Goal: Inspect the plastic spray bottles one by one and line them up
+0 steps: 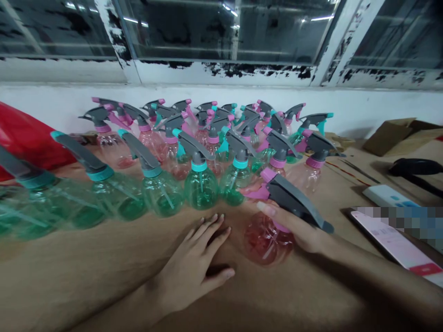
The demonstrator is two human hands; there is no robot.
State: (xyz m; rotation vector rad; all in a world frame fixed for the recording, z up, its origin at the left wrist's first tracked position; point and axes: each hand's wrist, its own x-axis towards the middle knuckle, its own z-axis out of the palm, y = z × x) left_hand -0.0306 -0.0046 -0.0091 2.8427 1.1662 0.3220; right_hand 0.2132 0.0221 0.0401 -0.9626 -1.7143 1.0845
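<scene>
My right hand [294, 226] is wrapped round the neck of a pink spray bottle [265, 242], whose grey and pink trigger head tilts toward the right. The bottle's clear pink body is low over the tabletop; whether it touches the surface I cannot tell. To its left, my left hand [194, 263] lies flat on the table with fingers stretched and holds nothing. Just beyond its fingertips stands a row of green spray bottles [201, 186] with turquoise collars. Behind them are several pink spray bottles [170, 154], mixed with more green ones.
A brown table [114, 272] carries everything, backed by a white wall [374, 103] under windows. On the right lie a phone [387, 240], a white power strip [384, 196], a black object [417, 167] and an open cardboard box [391, 136]. Red material [24, 138] bulges at the left.
</scene>
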